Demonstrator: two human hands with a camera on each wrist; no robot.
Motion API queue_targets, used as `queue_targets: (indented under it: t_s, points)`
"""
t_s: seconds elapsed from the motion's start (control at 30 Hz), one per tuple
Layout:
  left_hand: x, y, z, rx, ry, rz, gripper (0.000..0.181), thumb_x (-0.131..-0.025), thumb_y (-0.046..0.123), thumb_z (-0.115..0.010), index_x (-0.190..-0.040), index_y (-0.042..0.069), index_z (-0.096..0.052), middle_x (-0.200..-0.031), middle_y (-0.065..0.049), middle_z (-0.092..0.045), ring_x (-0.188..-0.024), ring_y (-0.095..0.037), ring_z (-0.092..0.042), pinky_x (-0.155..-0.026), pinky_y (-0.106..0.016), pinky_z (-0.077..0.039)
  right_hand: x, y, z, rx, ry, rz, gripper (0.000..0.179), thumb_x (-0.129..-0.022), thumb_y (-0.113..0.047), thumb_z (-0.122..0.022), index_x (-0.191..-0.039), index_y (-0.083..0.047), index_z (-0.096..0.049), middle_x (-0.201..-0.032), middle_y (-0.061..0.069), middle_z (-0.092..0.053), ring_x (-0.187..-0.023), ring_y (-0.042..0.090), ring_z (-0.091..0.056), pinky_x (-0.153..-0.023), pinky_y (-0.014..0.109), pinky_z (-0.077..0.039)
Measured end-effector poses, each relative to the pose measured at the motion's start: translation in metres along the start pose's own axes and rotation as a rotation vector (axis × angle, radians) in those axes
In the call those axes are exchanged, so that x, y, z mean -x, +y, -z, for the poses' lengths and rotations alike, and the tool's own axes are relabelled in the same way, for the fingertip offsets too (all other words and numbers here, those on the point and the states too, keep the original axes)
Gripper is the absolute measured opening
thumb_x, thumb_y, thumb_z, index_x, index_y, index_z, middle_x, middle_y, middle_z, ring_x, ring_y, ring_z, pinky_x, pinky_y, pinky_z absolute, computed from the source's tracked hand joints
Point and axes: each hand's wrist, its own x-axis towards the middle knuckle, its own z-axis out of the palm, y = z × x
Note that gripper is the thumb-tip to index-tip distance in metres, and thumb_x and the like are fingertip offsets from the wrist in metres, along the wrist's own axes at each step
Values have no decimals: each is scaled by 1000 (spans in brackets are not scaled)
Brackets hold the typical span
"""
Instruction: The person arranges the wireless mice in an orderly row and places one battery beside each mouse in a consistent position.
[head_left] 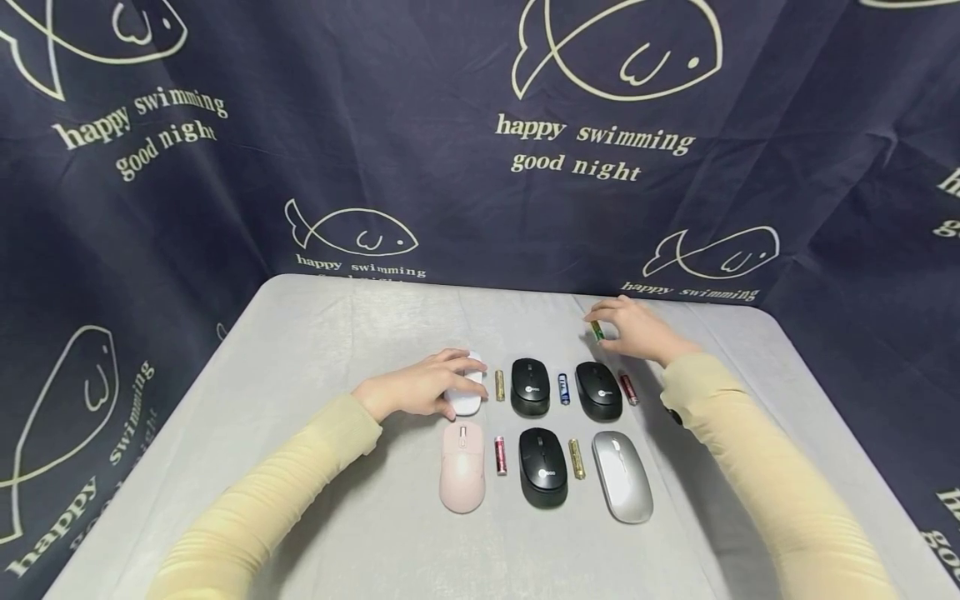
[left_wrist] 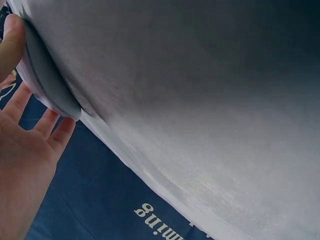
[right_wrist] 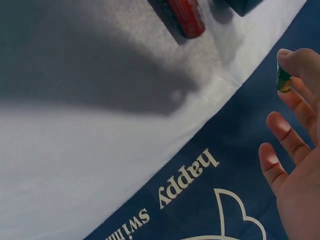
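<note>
My left hand (head_left: 429, 385) grips a white computer mouse (head_left: 467, 401) at the left end of the far row. In the left wrist view, the thumb lies on one side of that mouse (left_wrist: 47, 75) and the fingers on the other. My right hand (head_left: 633, 329) is above the far right part of the table, pinching a green and gold battery (head_left: 597, 331) between thumb and fingers. The right wrist view shows this battery (right_wrist: 283, 80) with the remaining fingers spread apart. Nearest below that hand are a black mouse (head_left: 599, 391) and a red battery (head_left: 628, 389).
Beside the white mouse lie a gold battery (head_left: 500, 386), a black mouse (head_left: 530, 387) and a blue battery (head_left: 564, 389). The near row has a pink mouse (head_left: 462, 471), red battery (head_left: 501, 456), black mouse (head_left: 543, 468), gold battery (head_left: 577, 459) and silver mouse (head_left: 623, 479). A dark curtain (head_left: 465, 167) hangs behind the table (head_left: 360, 517).
</note>
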Motion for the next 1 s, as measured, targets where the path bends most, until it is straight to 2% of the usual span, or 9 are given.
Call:
queue_targets:
  t_s: [0.13,0.4,0.6,0.8,1.0]
  points:
    - [0,0,1,-2,-7,5,58,-71,28,-77,-126,27,-60,-147,-5,-40,-138,-40,-25,-113,-53,-21,3,-1,7,14,4,-13,44,-72,-14,-75,-114,-6,-67,-121,13,-60,-106,34,-52,-81,53,-42]
    - [0,-2,-3,-3,-2,3,59,-71,29,-77,-127,28,-59,-148,-5,-39,-138,-40,-25,-113,-55,-21,13,-8,21,39,24,-24,44,-72,-18,-75,-114,-8,-67,-120,12,-60,-110,36,-51,-77,50,-40]
    - [-1,-2,-4,8,-1,6,59,-71,29,-77,-127,28,-60,-148,-4,-39,-139,-39,-24,-113,-55,-20,21,-12,25,40,31,-18,44,-73,-21,-75,-114,-8,-67,-119,11,-60,-107,33,-51,-79,50,-40]
    - [-1,-1,-2,12,-2,3,58,-72,28,-77,-127,28,-60,-148,-5,-39,-138,-41,-24,-112,-55,-21,31,-17,29,34,71,-4,41,-72,-19,-76,-111,-9,-67,-116,10,-61,-104,32,-52,-80,50,-41]
    - [0,1,-2,16,-6,6,58,-72,26,-77,-128,26,-59,-148,-6,-38,-139,-41,-24,-113,-56,-20,40,-22,33,53,81,13,41,-72,-22,-74,-110,-9,-67,-115,11,-61,-111,34,-52,-91,56,-39]
